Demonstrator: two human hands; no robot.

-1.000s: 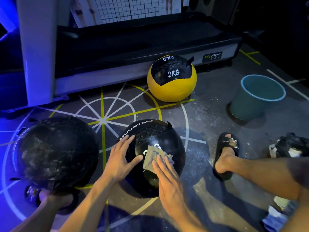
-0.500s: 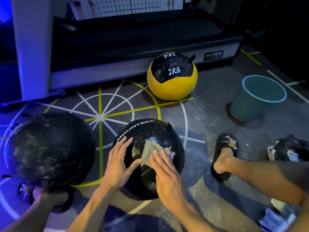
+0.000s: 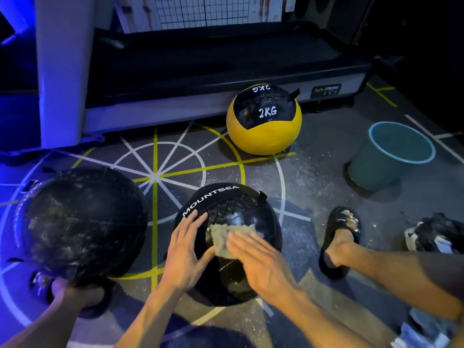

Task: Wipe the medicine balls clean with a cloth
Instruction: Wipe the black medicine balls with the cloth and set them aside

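A black medicine ball (image 3: 233,217) sits on the floor, nearer the person than the yellow ball (image 3: 263,136). The right hand (image 3: 261,262), fingers flat, presses the cloth (image 3: 221,234), which has slid left across the ball's top since a second ago (wiping continues). The left hand (image 3: 184,252) steadies it, fingers spread.

Open floor (image 3: 313,172) lies between the black ball (image 3: 241,209) under the hands and the yellow ball (image 3: 263,136); a hand can pass there. Left of the black ball, a dusty ball (image 3: 82,222) stands near, leaving a narrow gap. To the right, a sandalled foot (image 3: 339,237) blocks the way. A bucket (image 3: 391,156) stands further right, apart from the yellow ball. The treadmill (image 3: 226,71) closes the far side.
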